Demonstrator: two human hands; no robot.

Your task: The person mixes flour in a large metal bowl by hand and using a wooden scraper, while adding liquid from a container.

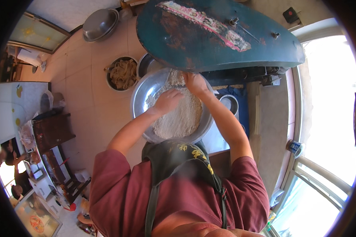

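A wide metal basin (138, 100) stands in front of my apron, holding pale, crumbly flour mixture (178, 124). My left hand (169, 100) is over the middle of the mixture, fingers bent and pointing right. Farther back, my right hand (195, 83) reaches to the basin's far side, just under the edge of a large teal machine housing (190, 38). Its fingertips are partly hidden, near clumps of mixture (175, 78). Whether either hand holds some of the mixture cannot be made out. The housing has worn paint and a torn printed strip, and it overhangs the basin's far rim.
A bowl of flat dough strips (123, 74) and another metal basin (145, 63) stand behind left. At right is a small metal pot (230, 103). A large metal basin (99, 25) leans by the wall. People (13, 166) appear at far left; a bright window (329, 118) is right.
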